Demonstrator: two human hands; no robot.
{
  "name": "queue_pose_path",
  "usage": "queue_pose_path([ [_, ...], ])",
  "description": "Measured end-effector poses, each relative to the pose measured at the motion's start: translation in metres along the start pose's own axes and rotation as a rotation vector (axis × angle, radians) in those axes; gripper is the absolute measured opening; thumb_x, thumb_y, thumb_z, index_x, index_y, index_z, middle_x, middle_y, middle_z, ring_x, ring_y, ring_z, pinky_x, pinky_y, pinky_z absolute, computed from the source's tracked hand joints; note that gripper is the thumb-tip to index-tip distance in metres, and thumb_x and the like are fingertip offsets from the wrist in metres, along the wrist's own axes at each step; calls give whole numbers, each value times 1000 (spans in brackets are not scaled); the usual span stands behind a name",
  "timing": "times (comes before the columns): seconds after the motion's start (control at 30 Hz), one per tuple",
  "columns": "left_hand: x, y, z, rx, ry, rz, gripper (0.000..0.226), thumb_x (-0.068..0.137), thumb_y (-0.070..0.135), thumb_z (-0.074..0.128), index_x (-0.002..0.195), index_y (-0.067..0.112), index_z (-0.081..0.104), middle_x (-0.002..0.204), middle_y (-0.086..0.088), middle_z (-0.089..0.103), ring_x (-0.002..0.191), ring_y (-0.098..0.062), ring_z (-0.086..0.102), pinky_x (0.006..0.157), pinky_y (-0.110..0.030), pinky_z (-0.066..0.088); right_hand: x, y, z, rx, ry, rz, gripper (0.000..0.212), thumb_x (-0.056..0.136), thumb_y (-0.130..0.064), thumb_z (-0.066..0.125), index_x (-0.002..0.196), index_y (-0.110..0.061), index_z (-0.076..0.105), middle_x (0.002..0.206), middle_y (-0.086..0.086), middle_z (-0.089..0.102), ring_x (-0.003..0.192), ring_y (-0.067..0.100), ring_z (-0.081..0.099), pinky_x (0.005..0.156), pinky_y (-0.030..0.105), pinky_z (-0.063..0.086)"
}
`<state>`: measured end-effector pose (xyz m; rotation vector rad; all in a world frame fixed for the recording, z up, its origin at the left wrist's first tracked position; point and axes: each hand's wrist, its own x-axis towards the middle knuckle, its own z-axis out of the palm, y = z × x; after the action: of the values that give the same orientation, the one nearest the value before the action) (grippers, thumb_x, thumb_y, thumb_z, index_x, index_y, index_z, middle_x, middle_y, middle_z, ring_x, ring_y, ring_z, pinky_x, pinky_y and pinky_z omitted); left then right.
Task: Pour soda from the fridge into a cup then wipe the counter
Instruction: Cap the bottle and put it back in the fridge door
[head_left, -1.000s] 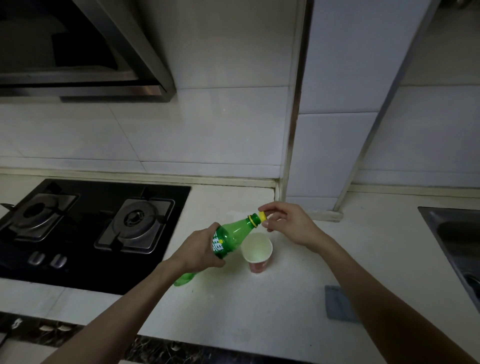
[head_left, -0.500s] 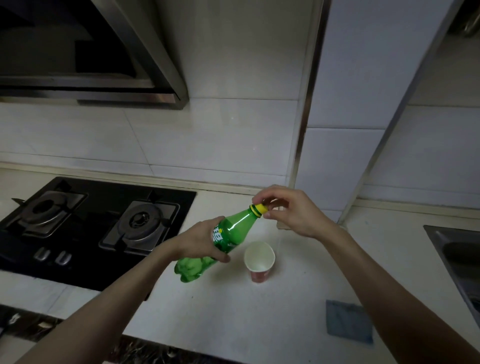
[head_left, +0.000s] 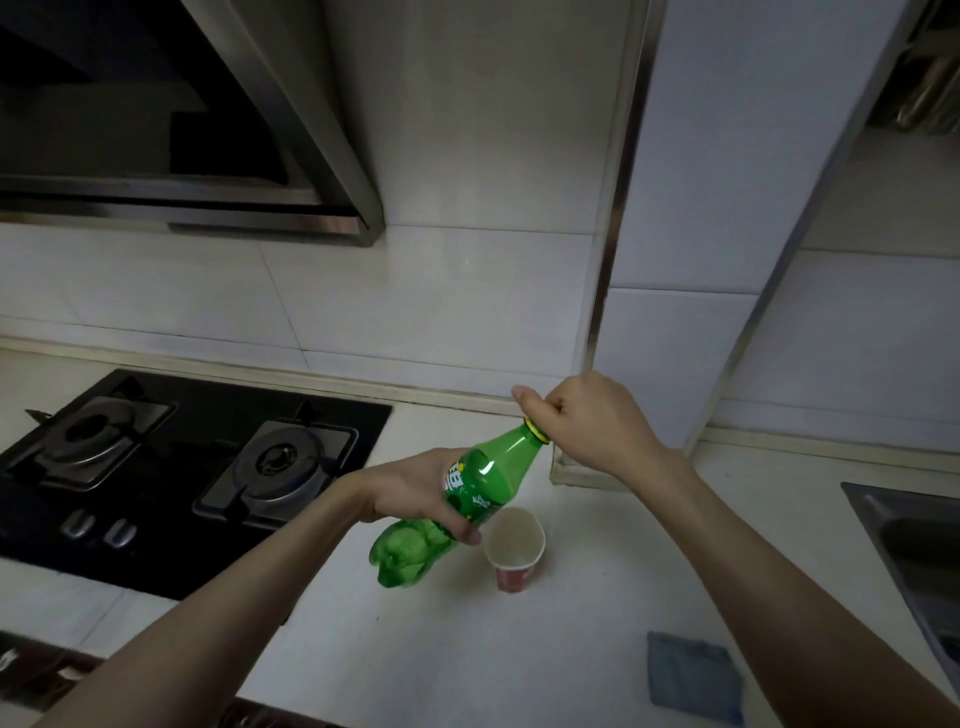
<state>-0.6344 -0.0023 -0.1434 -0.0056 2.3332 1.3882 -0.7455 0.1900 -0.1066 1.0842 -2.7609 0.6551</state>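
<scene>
My left hand (head_left: 410, 488) grips a green soda bottle (head_left: 467, 499) round its middle and holds it tilted, neck up and to the right, above the white counter (head_left: 405, 634). My right hand (head_left: 587, 421) is curled over the bottle's yellow cap (head_left: 535, 430), which is mostly hidden by the fingers. A paper cup (head_left: 514, 545), white inside and red outside, stands upright on the counter just right of the bottle's base. A folded blue cloth (head_left: 693, 675) lies flat on the counter near its front edge, to the right.
A black two-burner gas hob (head_left: 171, 467) is set into the counter on the left, under a steel range hood (head_left: 208, 156). A steel sink (head_left: 914, 551) sits at the right edge. A tiled pillar (head_left: 675, 312) juts out behind the hands.
The bottle has been raised and tipped more upright, away from the cup. My right hand has closed further over the cap. The camera view has shifted upward.
</scene>
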Motion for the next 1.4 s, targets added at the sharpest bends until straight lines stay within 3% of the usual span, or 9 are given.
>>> queue_pose_path([
  [0.23, 0, 2, 0, -63, 16, 15, 46, 67, 2, 84, 104, 18, 61, 101, -14, 70, 92, -23, 68, 89, -48, 55, 3, 3, -13, 41, -49, -162, 69, 93, -64, 29, 62, -9, 57, 61, 3, 53, 58, 19, 51, 60, 37, 44],
  [0.37, -2, 3, -6, -143, -29, 33, 43, 70, -7, 79, 104, 14, 62, 98, -9, 70, 92, -22, 68, 85, -40, 56, 4, 5, -23, 421, -76, -244, 21, 92, -34, 61, 105, -22, 72, 91, -1, 56, 79, 9, 55, 73, 20, 43],
  [0.57, -4, 14, -14, -187, -146, 68, 40, 73, -12, 74, 104, 11, 62, 102, -14, 67, 93, -23, 67, 84, -37, 53, 3, 8, -46, 800, -277, -254, 35, 87, 1, 65, 118, -13, 68, 115, 0, 66, 108, 15, 62, 95, 29, 50],
  [0.8, -4, 22, -16, -257, -298, 77, 44, 74, -10, 69, 114, -1, 56, 102, -15, 65, 93, -32, 62, 85, -39, 53, 10, 5, -66, 644, -319, -396, 39, 85, 2, 66, 120, -15, 68, 111, 3, 58, 105, 14, 58, 92, 22, 45],
  [1.0, -3, 26, -14, -213, -315, 93, 37, 75, -14, 67, 107, 1, 59, 100, -17, 64, 92, -30, 63, 84, -38, 53, 12, -1, -67, 446, -198, -241, 26, 76, -42, 76, 83, -17, 75, 75, 0, 66, 66, 9, 57, 64, 30, 47],
  [1.13, 1, 31, -10, -180, -299, 102, 36, 76, -15, 68, 103, 8, 62, 99, -14, 66, 94, -30, 62, 88, -42, 51, 8, -6, -56, 1, -22, -183, 78, 82, -77, 29, 47, -10, 47, 44, 2, 41, 41, 14, 39, 50, 27, 33],
  [1.23, 1, 34, -9, -192, -250, 98, 35, 76, -14, 69, 103, 8, 63, 101, -16, 65, 95, -31, 63, 88, -42, 51, 7, -5, -59, -30, -64, -148, 82, 80, -79, 6, 61, -14, 52, 55, 0, 53, 55, 18, 54, 60, 32, 43],
  [1.33, 1, 32, -11, -212, -201, 87, 37, 76, -14, 69, 107, 2, 61, 103, -20, 63, 97, -32, 62, 92, -46, 50, 7, -1, -66, 68, -93, -217, 63, 81, -77, 17, 92, -25, 53, 69, -8, 56, 64, 10, 54, 58, 32, 39],
  [1.4, 1, 33, -12, -199, -198, 86, 36, 76, -14, 70, 104, 7, 62, 102, -19, 64, 96, -32, 63, 92, -46, 51, 6, -1, -67, 9, -51, -304, 59, 83, -77, 23, 88, -25, 52, 65, -8, 54, 60, 8, 53, 54, 31, 37],
])
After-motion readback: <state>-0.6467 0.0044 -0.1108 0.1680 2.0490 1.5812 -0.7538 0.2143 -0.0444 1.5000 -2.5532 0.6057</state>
